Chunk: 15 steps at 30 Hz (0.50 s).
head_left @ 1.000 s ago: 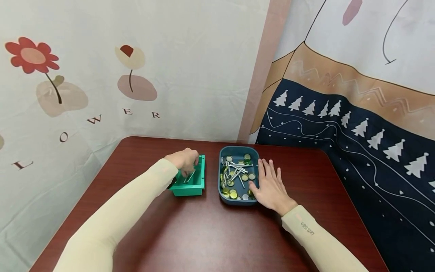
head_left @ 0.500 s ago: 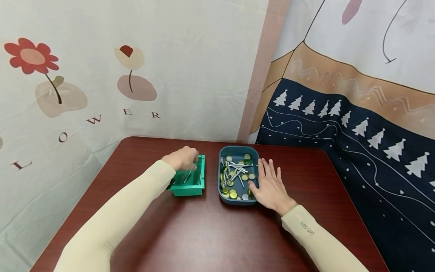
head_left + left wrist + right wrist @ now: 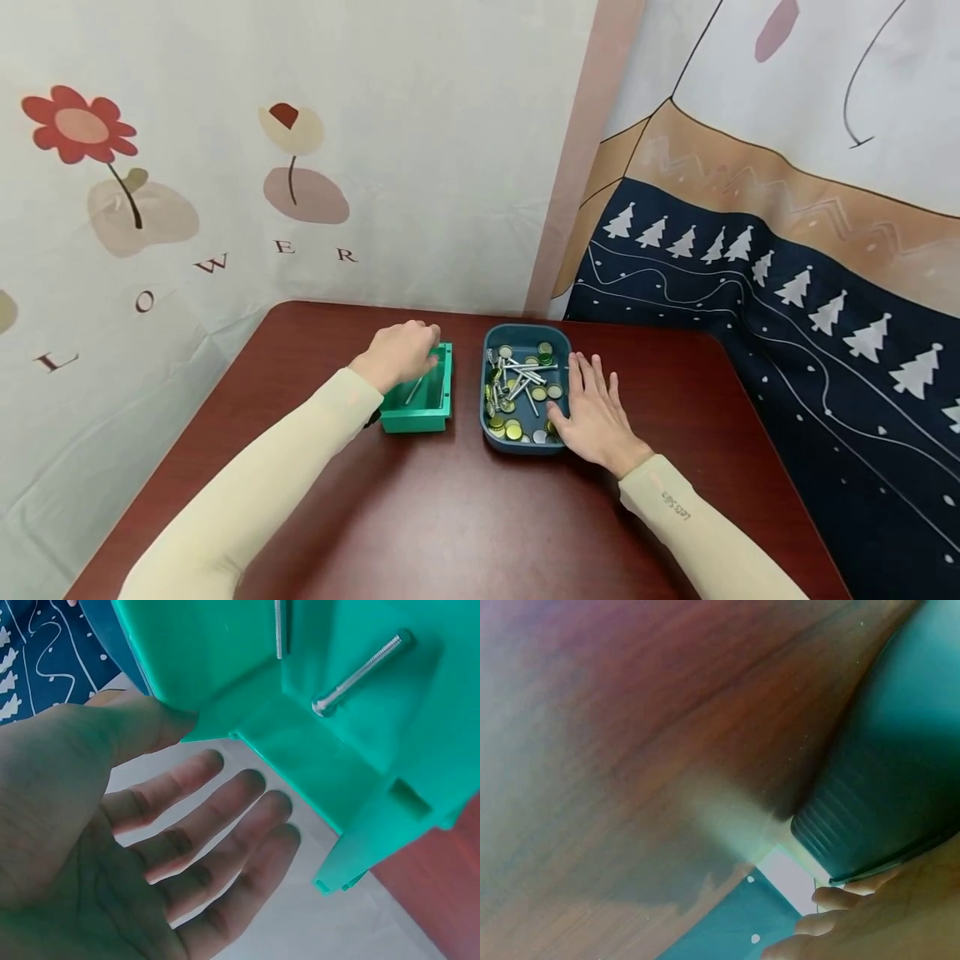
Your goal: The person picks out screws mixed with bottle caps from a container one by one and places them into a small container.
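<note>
Over the back left part of a green plastic bin (image 3: 414, 422) hovers my left hand (image 3: 402, 354). In the left wrist view its fingers (image 3: 225, 825) are loosely bent and hold nothing, with the thumb near the bin's rim. Inside the bin lie a slanted metal bolt (image 3: 360, 673) and a second bolt (image 3: 280, 630), partly cut off by the frame. My right hand (image 3: 600, 425) rests with spread fingers against the right rim of a dark blue tray (image 3: 522, 447). That tray holds a heap of silver bolts (image 3: 527, 372) and several gold and green bottle caps (image 3: 513, 432).
Both containers stand side by side on a dark red wooden table (image 3: 450, 517), with a narrow gap between them. A printed curtain (image 3: 435, 167) hangs behind the table's far edge, and a navy tree-patterned cloth (image 3: 750, 333) hangs at the right.
My left hand has let go of a bolt in the green bin and lifted slightly up and back. The right hand stays at the blue tray's rim.
</note>
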Available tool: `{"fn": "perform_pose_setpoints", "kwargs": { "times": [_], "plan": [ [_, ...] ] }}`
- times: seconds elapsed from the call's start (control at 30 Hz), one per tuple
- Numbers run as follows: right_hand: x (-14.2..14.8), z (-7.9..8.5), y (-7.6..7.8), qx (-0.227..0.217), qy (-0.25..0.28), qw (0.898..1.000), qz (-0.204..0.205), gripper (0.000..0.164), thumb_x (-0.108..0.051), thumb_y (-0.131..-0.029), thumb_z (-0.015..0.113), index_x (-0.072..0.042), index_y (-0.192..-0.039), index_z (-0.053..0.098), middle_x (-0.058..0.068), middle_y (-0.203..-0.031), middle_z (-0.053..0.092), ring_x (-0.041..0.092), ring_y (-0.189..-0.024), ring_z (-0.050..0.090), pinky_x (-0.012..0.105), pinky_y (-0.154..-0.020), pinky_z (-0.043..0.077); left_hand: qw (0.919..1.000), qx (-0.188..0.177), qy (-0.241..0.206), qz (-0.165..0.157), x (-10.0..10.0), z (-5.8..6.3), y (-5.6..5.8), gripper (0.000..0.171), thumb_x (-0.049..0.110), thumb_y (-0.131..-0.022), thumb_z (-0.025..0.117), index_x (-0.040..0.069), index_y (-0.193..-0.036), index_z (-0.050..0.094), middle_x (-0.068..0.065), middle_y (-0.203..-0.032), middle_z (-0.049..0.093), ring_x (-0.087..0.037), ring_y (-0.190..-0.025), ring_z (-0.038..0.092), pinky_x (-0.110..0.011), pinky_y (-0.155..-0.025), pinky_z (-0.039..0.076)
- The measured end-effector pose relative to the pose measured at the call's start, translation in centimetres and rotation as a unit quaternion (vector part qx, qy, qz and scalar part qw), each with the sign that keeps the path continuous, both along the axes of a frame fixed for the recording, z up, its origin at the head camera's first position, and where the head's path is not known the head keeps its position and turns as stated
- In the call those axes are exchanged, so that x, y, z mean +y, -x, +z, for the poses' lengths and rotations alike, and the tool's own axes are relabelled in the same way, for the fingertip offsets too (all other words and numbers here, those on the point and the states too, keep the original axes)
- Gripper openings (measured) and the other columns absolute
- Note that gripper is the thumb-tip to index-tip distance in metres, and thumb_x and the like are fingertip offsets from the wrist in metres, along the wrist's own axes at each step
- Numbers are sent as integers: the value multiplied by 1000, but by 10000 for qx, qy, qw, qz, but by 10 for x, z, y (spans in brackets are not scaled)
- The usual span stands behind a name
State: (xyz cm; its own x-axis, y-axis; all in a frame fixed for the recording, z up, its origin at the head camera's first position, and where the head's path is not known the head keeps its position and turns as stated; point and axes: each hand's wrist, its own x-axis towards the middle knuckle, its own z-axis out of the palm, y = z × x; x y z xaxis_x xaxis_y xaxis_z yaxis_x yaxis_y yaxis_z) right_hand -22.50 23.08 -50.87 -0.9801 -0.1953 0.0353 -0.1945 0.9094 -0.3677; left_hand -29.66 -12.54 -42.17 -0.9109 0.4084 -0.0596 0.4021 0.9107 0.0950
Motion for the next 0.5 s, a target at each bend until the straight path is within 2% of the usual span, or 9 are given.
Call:
{"fn": "perform_pose_setpoints", "kwargs": {
  "times": [0.13, 0.2, 0.33, 0.5],
  "plan": [
    [-1, -2, -1, 2, 35, 10000, -21, 104, -48, -114, 66, -2, -187, 8, 23, -196, 16, 51, -184, 4, 79, -145, 3, 9983, 573, 36, -62, 2, -2, -5, 32, 25, -112, 79, 5, -136, 74, -16, -124, 76, -31, -107, 74, -52, -82, 71],
    [-1, -3, -2, -7, 47, 10000, -30, 104, -49, -114, 66, -3, -187, 9, 22, -196, 16, 50, -184, 4, 79, -145, 3, 9964, 843, 30, -117, 4, -3, -7, 33, 26, -112, 79, 4, -136, 73, -18, -125, 74, -34, -109, 72, -53, -83, 70],
    [-3, -5, -4, -88, 16, 10000, -40, 104, -50, -114, 66, -3, -187, 8, 22, -196, 15, 50, -184, 3, 79, -145, 3, 9928, 1184, 9, -176, 8, -4, -11, 41, 32, -112, 79, 5, -142, 71, -20, -138, 71, -39, -123, 69, -56, -95, 66],
    [-3, -4, -2, -32, 3, 10000, -70, 104, -50, -114, 66, -3, -187, 9, 22, -196, 16, 50, -184, 4, 79, -145, 3, 9911, 1324, 58, -147, 17, -3, -11, 49, 40, -114, 76, 9, -152, 69, -21, -151, 67, -41, -140, 64, -61, -115, 59]
  ]
}}
